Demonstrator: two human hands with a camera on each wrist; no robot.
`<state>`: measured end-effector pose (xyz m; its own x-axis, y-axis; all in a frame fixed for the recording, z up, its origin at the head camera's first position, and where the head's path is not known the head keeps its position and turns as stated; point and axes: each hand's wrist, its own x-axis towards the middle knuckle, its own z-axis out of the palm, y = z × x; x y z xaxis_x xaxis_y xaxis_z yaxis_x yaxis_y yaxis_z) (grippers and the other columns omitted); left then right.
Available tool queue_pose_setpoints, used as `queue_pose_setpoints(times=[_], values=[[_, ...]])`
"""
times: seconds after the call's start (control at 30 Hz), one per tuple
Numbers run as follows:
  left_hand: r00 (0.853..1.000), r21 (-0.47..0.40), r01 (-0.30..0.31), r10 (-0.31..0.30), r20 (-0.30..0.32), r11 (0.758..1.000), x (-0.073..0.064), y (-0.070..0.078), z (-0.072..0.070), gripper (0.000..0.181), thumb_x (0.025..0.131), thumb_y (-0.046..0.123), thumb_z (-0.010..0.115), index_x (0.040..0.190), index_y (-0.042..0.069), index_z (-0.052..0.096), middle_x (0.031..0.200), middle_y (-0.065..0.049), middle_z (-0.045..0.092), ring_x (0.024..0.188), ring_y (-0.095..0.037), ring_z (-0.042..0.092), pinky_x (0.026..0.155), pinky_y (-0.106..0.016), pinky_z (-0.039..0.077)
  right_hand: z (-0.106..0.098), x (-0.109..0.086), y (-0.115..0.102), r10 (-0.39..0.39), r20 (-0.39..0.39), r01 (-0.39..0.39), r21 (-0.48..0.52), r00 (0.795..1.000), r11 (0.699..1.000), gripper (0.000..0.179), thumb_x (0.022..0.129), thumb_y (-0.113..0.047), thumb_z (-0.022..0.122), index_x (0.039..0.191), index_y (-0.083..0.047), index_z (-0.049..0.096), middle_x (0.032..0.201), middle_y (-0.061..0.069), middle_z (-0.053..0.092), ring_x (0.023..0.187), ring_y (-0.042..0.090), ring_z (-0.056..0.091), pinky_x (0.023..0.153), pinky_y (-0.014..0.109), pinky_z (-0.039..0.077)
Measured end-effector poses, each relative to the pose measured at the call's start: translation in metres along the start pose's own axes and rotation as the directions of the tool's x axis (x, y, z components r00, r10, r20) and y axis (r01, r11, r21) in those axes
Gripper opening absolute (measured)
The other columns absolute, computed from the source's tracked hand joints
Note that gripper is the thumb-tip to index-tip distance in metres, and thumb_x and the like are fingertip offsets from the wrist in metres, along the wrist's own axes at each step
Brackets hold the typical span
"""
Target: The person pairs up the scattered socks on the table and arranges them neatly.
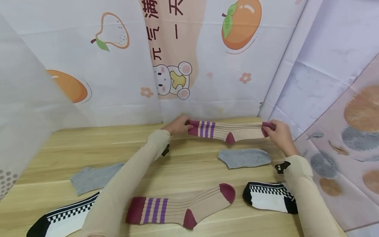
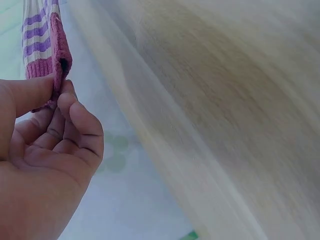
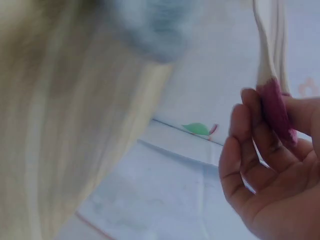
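A beige sock (image 1: 219,131) with a maroon cuff, heel and toe and purple stripes is stretched sideways between both hands near the back of the table. My left hand (image 1: 178,125) pinches its maroon cuff; the left wrist view shows the cuff (image 2: 61,52) between thumb and fingers. At the other end, my right hand (image 1: 279,135) pinches the toe, and the right wrist view shows that maroon toe (image 3: 276,112) between thumb and fingertips. A matching striped sock (image 1: 174,210) lies flat at the front. Just below the held sock lies a grey ankle sock (image 1: 245,158).
Another grey sock (image 1: 94,179) lies at the left, partly under the left forearm. A black-and-white checked sock (image 1: 266,197) is at the right, partly behind the right sleeve; its lookalike (image 1: 63,219) lies front left. Printed cloth (image 1: 124,108) hangs behind the wooden table (image 1: 174,164).
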<state>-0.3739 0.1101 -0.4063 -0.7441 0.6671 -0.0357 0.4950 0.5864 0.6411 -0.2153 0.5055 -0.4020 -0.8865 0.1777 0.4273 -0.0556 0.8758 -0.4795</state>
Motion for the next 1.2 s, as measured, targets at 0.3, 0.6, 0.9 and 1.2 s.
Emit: queue_pose_setpoints(times=[0.3,0.6,0.9,1.2], values=[[0.998,-0.028,-0.043,0.042,-0.043,0.999,-0.026,0.001,-0.013,0.013,0.099,0.009,0.059,0.108,0.001,0.063,0.101,-0.011,0.065,0.091,-0.02,0.059,0.081,-0.033,0.049,-0.006,-0.001,-0.022,-0.055,-0.004,0.055,0.016,0.998,0.998,0.013,0.094,-0.008,0.066,0.094,0.004,0.07,0.086,0.023,0.071,0.081,0.034,0.063,0.074,0.047,0.046],[0.994,-0.068,-0.062,0.055,-0.094,0.996,-0.06,-0.003,-0.035,0.01,0.1,0.011,0.059,0.099,0.002,0.063,0.092,-0.008,0.067,0.082,-0.018,0.057,0.074,-0.032,0.045,-0.008,-0.004,-0.052,-0.122,-0.024,0.123,0.024,0.992,0.992,0.009,0.092,-0.005,0.067,0.097,0.002,0.071,0.088,0.022,0.072,0.083,0.035,0.065,0.075,0.049,0.046],[0.994,-0.065,-0.034,0.027,-0.105,0.997,-0.085,-0.013,-0.047,0.009,0.1,0.011,0.06,0.098,0.003,0.063,0.089,-0.008,0.066,0.079,-0.019,0.055,0.071,-0.032,0.045,-0.002,-0.01,-0.073,-0.182,0.017,0.182,0.03,0.983,0.983,0.012,0.093,-0.004,0.067,0.102,0.003,0.07,0.09,0.022,0.071,0.079,0.032,0.064,0.071,0.048,0.048],[0.995,-0.059,-0.035,0.029,-0.1,0.998,-0.108,-0.016,-0.055,0.009,0.1,0.01,0.06,0.097,0.003,0.062,0.089,-0.008,0.064,0.079,-0.019,0.055,0.072,-0.033,0.046,0.001,-0.015,-0.088,-0.22,0.015,0.219,0.026,0.975,0.975,0.01,0.092,-0.004,0.067,0.101,0.001,0.069,0.09,0.022,0.071,0.078,0.034,0.065,0.069,0.049,0.048]])
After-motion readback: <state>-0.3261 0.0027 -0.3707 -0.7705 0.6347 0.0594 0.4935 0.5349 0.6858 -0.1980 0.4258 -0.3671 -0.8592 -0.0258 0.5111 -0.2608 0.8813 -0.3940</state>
